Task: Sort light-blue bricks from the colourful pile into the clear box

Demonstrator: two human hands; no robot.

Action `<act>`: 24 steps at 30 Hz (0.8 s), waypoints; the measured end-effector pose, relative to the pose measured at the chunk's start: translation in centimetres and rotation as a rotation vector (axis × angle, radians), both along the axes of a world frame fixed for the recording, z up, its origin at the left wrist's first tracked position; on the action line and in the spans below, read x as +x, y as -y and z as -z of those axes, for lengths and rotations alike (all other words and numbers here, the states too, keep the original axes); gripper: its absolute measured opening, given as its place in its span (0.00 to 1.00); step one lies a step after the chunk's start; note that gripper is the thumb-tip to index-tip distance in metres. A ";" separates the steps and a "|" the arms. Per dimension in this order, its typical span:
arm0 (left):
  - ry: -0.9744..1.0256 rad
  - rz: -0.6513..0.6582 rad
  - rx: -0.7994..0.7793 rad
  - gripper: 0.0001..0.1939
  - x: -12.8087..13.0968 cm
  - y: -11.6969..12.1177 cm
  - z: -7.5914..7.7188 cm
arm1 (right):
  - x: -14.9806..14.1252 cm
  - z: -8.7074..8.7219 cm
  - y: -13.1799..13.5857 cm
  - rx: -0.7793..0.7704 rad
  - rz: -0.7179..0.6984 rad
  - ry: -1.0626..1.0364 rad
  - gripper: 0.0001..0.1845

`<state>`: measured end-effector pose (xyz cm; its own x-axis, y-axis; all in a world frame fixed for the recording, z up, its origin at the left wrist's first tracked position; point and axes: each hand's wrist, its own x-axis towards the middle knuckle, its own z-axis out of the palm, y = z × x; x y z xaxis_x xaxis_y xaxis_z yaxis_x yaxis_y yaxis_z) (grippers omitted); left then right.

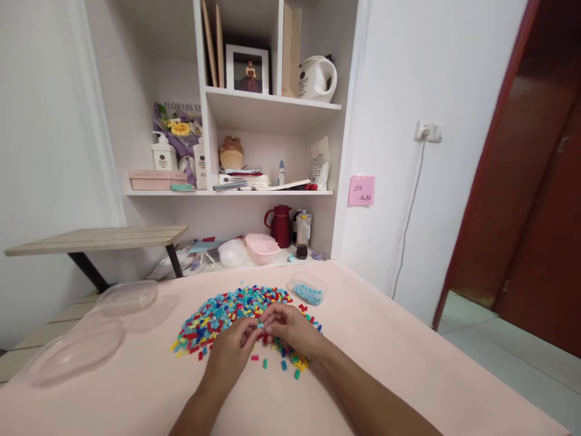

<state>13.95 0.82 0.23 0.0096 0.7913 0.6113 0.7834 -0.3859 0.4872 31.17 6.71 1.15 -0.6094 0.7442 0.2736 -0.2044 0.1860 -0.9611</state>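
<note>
A heap of small coloured beads (227, 315), red, yellow, blue and teal, lies on the pale pink table (385, 363). My left hand (231, 354) and my right hand (290, 327) meet at the heap's near edge, fingertips pinched together. Between the fingertips shows a small teal bead (260, 326); which hand grips it I cannot tell. A few loose beads (281, 364) lie in front of my hands. A small clear tub (308, 289) holding blue beads stands behind and to the right of the heap.
Clear plastic lids and tubs (129, 297) (77, 351) lie at the table's left. Behind stands a white shelf unit (272, 109) with bottles, a red jug (280, 226) and a pink bowl (262, 248). A wooden side table (100, 239) is at left, a dark red door (535, 200) at right.
</note>
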 end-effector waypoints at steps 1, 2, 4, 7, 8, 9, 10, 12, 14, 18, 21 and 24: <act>0.003 -0.001 -0.003 0.09 0.0 0.0 0.0 | 0.0 0.0 -0.1 0.004 -0.002 -0.001 0.17; 0.005 -0.002 -0.006 0.09 0.0 0.0 -0.1 | 0.0 0.1 -0.1 0.015 -0.001 0.002 0.18; 0.008 -0.005 -0.008 0.09 0.0 0.1 -0.1 | 0.0 0.1 -0.1 0.043 0.010 0.017 0.18; 0.012 -0.010 -0.011 0.10 -0.1 0.1 -0.1 | 0.0 -0.1 0.0 0.091 0.065 0.064 0.15; 0.013 -0.010 -0.014 0.11 -0.1 0.1 0.0 | 0.0 -0.2 0.0 0.106 0.088 0.081 0.13; 0.015 -0.010 -0.018 0.11 -0.1 0.1 0.0 | 0.0 -0.3 0.1 0.122 0.112 0.098 0.11; 0.017 -0.009 -0.022 0.12 -0.1 0.1 0.1 | 0.0 -0.5 0.2 0.138 0.133 0.114 0.10; 0.021 -0.008 -0.029 0.12 -0.1 0.1 0.1 | 0.0 -0.6 0.3 0.169 0.165 0.142 0.08; 0.023 -0.007 -0.032 0.13 -0.2 0.1 0.1 | 0.0 -0.7 0.3 0.196 0.190 0.165 0.07; 0.025 -0.005 -0.030 0.14 -0.2 0.0 0.2 | 0.0 -0.7 0.3 0.218 0.217 0.183 0.06; 0.023 -0.002 -0.025 0.15 -0.2 0.0 0.2 | 0.0 -0.7 0.3 0.235 0.228 0.194 0.07; 0.016 0.000 -0.021 0.15 -0.3 -0.1 0.2 | 0.1 -0.8 0.3 0.284 0.254 0.214 0.07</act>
<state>13.70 0.89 0.01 0.0003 0.8039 0.5947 0.7755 -0.3757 0.5074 31.24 6.42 1.92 -0.4822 0.7911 0.3764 0.0804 0.4678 -0.8801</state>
